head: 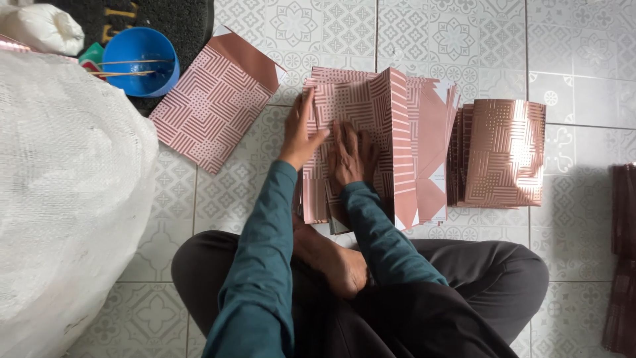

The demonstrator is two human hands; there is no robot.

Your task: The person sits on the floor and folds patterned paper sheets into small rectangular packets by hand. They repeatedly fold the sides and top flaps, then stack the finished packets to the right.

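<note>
The left hand (301, 136) lies open, fingers stretched far along the left edge of a pink patterned paper bag (361, 132), thumb spread out to the right across its face; it presses rather than grips. Just beside it, the right hand (349, 154) rests flat and open, palm down on the middle of the same bag, holding nothing. The bag lies flat on the tiled floor (464, 40) directly in front of the seated person, on top of more folded bags of the same pattern, with a folded side panel standing up along its right. To the right, touching that pile, sits a stack of shiny copper-coloured bags (505, 154). To the left and farther off lies a single flat pink bag (209, 106), tilted, its plain flap turned over at the far corner. Beyond it stands a blue bowl (140, 59) with thin sticks across its rim, on a dark mat (179, 20). A large white woven sack (59, 199) fills the left side. The floor is pale grey tile with ornamental patterns; dark sheets (621, 265) lie at the right edge.
</note>
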